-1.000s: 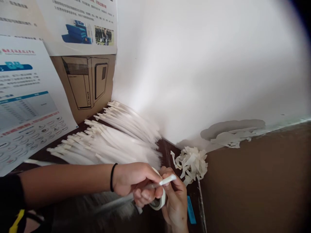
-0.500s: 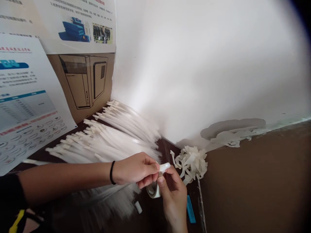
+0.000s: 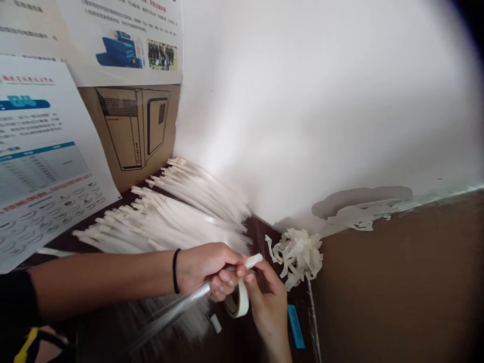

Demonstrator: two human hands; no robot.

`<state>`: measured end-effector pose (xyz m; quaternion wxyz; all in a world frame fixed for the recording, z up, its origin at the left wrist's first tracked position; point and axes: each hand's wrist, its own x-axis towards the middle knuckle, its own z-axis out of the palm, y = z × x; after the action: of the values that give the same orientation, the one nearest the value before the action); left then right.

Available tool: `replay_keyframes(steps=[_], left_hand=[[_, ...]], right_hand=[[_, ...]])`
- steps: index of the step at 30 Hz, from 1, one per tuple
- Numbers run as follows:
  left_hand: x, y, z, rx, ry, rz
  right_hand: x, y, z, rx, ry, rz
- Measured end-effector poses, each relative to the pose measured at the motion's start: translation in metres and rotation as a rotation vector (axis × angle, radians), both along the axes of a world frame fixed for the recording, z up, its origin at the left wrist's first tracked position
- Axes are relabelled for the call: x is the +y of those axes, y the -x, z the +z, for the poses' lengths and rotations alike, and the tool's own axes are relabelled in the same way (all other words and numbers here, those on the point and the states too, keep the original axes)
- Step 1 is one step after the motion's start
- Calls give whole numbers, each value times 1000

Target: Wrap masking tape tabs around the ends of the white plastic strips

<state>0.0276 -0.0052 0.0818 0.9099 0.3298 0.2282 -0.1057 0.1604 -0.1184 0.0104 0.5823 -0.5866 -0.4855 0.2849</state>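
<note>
My left hand (image 3: 212,267), a black band at its wrist, is closed around a bundle of thin clear fibres (image 3: 177,308). The bundle slants down to the lower left, and its white taped end (image 3: 254,260) sticks out past my thumb. My right hand (image 3: 269,297) is closed at that end, index finger against the tip and thumb just below. Beneath both hands, a roll of white tape (image 3: 244,302) shows on edge; whether a finger touches it I cannot tell. A short white piece (image 3: 215,323) lies on the dark tabletop to its left.
Many similar white-ended bundles (image 3: 166,217) lie behind my left arm. A heap of crumpled tape strips (image 3: 300,254) sits beyond my right hand, with a blue flat object (image 3: 295,326) nearer. Cardboard panels (image 3: 397,282) and a white wall (image 3: 321,101) enclose the table.
My left hand has turned slightly, and the fibre bundle now shows below it. The tape roll has shifted a little and is more visible. My right hand stays at the white end.
</note>
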Motion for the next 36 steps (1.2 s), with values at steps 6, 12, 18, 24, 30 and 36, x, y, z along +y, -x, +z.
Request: replay_keyframes(steps=[6, 12, 18, 24, 30, 36], left_hand=[[-1, -4, -9, -34, -272, -63], [6, -4, -12, -19, -570, -150], [8, -1, -5, -17, -861, -28], [5, 0, -8, -224, -1257, 92], [-6, 1, -15, -460, -1496, 239], [-7, 1, -26, -686, -1644, 369]], right_hand=[[-2, 5, -7, 152, -22, -98], [-1, 7, -2, 154, 6, -146], [3, 14, 9, 190, 55, -227], [-2, 11, 9, 245, 98, -213], [-5, 8, 8, 447, 137, -151], [0, 21, 24, 664, 170, -143]])
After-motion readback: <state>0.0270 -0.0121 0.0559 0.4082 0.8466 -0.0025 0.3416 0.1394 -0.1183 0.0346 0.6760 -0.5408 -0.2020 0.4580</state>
